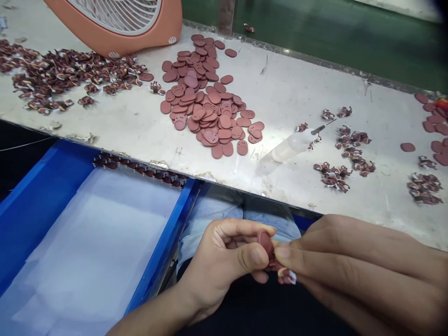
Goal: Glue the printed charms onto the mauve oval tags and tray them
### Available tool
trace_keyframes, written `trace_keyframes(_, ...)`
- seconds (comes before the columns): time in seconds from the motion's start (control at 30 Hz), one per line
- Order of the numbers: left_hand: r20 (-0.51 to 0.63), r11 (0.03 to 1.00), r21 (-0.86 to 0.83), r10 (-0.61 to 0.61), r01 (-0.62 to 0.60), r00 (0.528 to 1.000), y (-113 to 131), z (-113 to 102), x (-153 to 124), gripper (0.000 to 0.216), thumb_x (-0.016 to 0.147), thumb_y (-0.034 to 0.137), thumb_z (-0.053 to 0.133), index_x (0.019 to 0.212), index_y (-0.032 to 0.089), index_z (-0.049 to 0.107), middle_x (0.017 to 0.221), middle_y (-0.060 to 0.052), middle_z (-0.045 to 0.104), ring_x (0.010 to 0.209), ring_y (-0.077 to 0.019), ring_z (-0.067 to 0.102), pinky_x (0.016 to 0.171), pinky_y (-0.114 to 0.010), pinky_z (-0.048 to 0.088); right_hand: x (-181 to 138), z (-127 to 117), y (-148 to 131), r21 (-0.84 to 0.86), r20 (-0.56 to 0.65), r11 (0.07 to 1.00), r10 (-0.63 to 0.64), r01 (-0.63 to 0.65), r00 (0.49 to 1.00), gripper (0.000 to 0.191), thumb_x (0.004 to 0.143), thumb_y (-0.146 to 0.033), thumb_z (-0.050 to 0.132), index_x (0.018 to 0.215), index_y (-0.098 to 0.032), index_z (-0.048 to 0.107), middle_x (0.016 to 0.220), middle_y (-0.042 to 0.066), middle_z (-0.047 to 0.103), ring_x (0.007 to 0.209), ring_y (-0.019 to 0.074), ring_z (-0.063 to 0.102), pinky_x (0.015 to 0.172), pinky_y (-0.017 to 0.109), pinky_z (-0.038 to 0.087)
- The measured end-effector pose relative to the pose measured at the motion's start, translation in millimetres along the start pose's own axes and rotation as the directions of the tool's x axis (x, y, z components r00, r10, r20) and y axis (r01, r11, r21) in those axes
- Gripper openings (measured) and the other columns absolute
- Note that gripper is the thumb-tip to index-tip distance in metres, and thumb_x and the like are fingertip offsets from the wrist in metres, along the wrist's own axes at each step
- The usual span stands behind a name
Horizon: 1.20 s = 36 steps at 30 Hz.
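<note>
Both hands meet low over the person's lap, just nearer than the bench edge. The left hand (227, 256) comes up from the near side, thumb and fingers curled narrow around a reddish-brown oval base (265, 240), tilted up on edge. The right hand (339, 256) reaches in from the right, fingers bunched, its thumb and fingertip pinched close on a small brown figurine (287, 276) whose white and yellowish end pokes out below; the fingers hide whether it touches the base.

The ovals are flat, smooth and matte, some with little holes or a round recess; a loose pile of ovals (210, 112) spreads across the scuffed white bench (287, 79). To its left lies a tangled heap of figurines (73, 77), an orange fan (171, 18) standing just beyond. Right of the pile, a translucent bottle with a thin metal tip (289, 147) lies before scattered figurines (353, 149). Near left, a blue tray (28, 210) holds white sheets (112, 233) and a row of figurines (140, 169) along its far end.
</note>
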<state>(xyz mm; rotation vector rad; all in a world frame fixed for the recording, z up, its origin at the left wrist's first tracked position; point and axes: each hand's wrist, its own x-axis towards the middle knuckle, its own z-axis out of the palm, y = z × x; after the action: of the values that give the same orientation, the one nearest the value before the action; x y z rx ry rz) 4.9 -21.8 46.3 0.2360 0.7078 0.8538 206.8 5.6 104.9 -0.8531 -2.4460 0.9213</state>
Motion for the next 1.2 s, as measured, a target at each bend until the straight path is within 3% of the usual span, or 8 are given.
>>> trace_keyframes(0.13,-0.015,1.0,-0.015,0.013,-0.014,1.0,-2,-4,2,0.025,0.068,0.04,0.089,0.086,0.024,0.083,0.063,0.002,0.069,0.053,-0.0062,0.061,0.051,-0.013,0.049,6,0,2,-0.015,-0.005,1.0,-0.008,0.007,1.0,0.034,0.093,-0.012,0.064,0.126,-0.019,0.064,0.095,0.004,0.071,0.075,0.0143,0.066,0.062,0.022,0.058)
trace_keyframes(0.37,-0.015,0.999,-0.03,0.025,-0.026,1.0,-3,-9,7,0.023,0.072,0.039,0.087,0.087,0.023,0.082,0.068,0.001,0.07,0.058,-0.006,0.063,0.051,-0.011,0.051,13,1,7,-0.059,-0.003,0.998,-0.026,0.026,1.0,0.017,0.098,-0.015,0.057,0.113,-0.019,0.065,0.094,0.003,0.07,0.077,0.0126,0.065,0.064,0.022,0.054)
trace_keyframes(0.5,0.022,0.999,-0.031,0.006,-0.005,1.0,-1,-14,10,0.028,0.072,0.042,0.087,0.088,0.019,0.081,0.066,0.002,0.068,0.054,-0.0045,0.059,0.048,-0.01,0.05,18,2,9,-0.027,-0.016,0.999,-0.03,0.03,0.999,0.025,0.096,-0.011,0.061,0.119,-0.017,0.064,0.099,0.004,0.069,0.085,0.0102,0.064,0.073,0.019,0.054)
trace_keyframes(0.67,0.107,0.997,-0.076,-0.011,0.019,0.994,0,-23,15,0.028,0.077,0.043,0.082,0.089,0.018,0.08,0.076,-0.002,0.072,0.065,-0.0086,0.067,0.048,-0.01,0.05,24,3,13,-0.018,-0.102,1.0,-0.026,0.025,0.994,0.046,0.092,-0.029,0.071,0.134,-0.016,0.055,0.107,0.005,0.068,0.094,0.0124,0.064,0.082,0.019,0.055)
trace_keyframes(0.83,0.14,0.992,-0.117,-0.02,0.037,0.99,-2,-31,21,0.022,0.083,0.038,0.079,0.091,0.017,0.08,0.074,-0.001,0.069,0.063,-0.0069,0.065,0.048,-0.008,0.051,29,13,22,0.116,-0.184,0.993,0.016,0.006,0.983,0.029,0.092,-0.016,0.068,0.121,-0.017,0.065,0.094,0.002,0.069,0.082,0.0083,0.063,0.073,0.016,0.053)
trace_keyframes(1.0,0.125,0.996,-0.084,0.0,0.011,0.992,-1,-33,22,0.033,0.08,0.044,0.08,0.098,0.016,0.079,0.08,-0.004,0.072,0.064,-0.008,0.065,0.048,-0.009,0.053,33,25,28,0.213,-0.196,0.977,0.043,0.0,0.98,0.024,0.091,-0.013,0.069,0.115,-0.019,0.069,0.085,0.0,0.069,0.073,0.0073,0.063,0.064,0.017,0.051)
trace_keyframes(1.13,0.131,0.998,-0.061,-0.017,0.025,0.991,3,-32,24,0.045,0.078,0.054,0.077,0.102,0.017,0.078,0.087,-0.007,0.074,0.065,-0.0101,0.067,0.048,-0.011,0.053,36,28,28,0.214,-0.25,0.977,0.037,0.018,0.968,0.021,0.09,-0.011,0.068,0.111,-0.018,0.07,0.079,0.0,0.067,0.068,0.0077,0.062,0.059,0.018,0.049)
trace_keyframes(1.2,0.1,0.999,-0.044,-0.024,0.029,0.995,5,-32,25,0.055,0.078,0.063,0.073,0.11,0.018,0.076,0.092,-0.009,0.074,0.072,-0.014,0.071,0.047,-0.013,0.055,37,32,28,0.135,-0.321,0.99,0.009,0.036,0.947,0.019,0.09,-0.01,0.068,0.108,-0.016,0.07,0.078,0.0,0.066,0.068,0.0082,0.061,0.059,0.018,0.049)
